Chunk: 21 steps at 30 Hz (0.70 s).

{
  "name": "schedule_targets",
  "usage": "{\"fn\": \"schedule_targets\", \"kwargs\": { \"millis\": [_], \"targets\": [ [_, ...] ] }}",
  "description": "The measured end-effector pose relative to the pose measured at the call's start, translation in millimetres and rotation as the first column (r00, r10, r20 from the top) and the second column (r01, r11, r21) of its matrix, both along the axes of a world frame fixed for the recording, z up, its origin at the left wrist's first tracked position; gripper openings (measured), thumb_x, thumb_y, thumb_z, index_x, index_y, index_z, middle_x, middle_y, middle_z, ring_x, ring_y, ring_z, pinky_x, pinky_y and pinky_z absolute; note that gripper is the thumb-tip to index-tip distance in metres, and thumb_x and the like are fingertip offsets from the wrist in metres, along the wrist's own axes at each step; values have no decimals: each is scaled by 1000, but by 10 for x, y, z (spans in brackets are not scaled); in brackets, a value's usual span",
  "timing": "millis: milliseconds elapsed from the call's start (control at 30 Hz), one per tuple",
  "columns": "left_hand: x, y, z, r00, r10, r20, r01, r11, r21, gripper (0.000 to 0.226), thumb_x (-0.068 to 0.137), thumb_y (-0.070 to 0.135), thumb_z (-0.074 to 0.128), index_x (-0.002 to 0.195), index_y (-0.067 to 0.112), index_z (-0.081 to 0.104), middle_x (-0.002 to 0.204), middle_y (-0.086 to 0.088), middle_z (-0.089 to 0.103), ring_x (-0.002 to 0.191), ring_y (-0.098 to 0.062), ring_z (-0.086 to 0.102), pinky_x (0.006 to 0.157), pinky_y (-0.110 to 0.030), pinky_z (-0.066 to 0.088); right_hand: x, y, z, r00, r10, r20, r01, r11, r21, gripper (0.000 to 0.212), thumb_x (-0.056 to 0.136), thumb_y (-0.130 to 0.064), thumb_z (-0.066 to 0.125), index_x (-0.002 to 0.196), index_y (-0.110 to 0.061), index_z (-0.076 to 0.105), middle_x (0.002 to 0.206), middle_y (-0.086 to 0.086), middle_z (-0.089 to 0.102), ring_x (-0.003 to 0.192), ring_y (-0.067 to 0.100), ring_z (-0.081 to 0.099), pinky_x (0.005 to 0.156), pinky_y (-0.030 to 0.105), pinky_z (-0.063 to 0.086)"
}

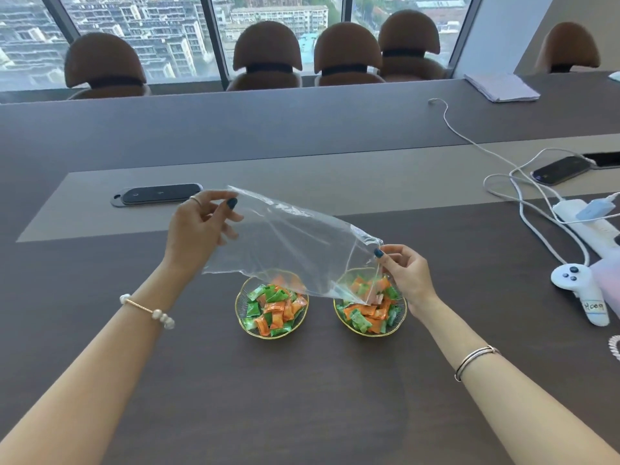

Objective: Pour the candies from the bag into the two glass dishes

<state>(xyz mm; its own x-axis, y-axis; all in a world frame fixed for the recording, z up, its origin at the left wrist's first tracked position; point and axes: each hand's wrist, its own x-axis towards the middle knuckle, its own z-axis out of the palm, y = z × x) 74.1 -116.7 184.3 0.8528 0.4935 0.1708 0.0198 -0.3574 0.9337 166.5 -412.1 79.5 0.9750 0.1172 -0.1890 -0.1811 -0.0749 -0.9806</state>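
Head view: clear plastic bag [288, 243], limp, light and seemingly empty, hangs over two candy-filled glass dishes [242, 298] on the surface, left hand [201, 226] and right hand [407, 273] each pinching a corner, the likeliest secure holds.

Clear glossy plastic bag [288, 243], gold-rimmed glass dishes [241, 317], matt dark table [302, 397]
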Motion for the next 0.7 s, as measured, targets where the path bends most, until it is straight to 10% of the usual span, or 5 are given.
{"fn": "schedule_targets", "kwargs": {
  "millis": [500, 700],
  "targets": [
    [-1505, 1764, -841, 899, 400, -180, -421, 902, -93, 27, 94, 1, 36, 109, 14, 54, 77, -7, 60, 44, 0, 60, 45, -9, 48, -628, 1954, -81, 921, 389, -18, -389, 920, -47, 18, 83, -7, 59, 97, -13, 68, 75, -3, 64, 63, 8, 57, 63, 22, 49],
    [-1965, 2398, -1315, 819, 466, -335, -539, 824, -171, 28, 96, 1, 35, 103, 17, 56, 53, 17, 69, 47, 4, 62, 45, -8, 48, -955, 2824, -425, 873, 482, -74, -487, 854, -183, 25, 83, -8, 56, 104, -12, 69, 73, -11, 60, 55, -5, 54, 58, 8, 42]
  ]
}}
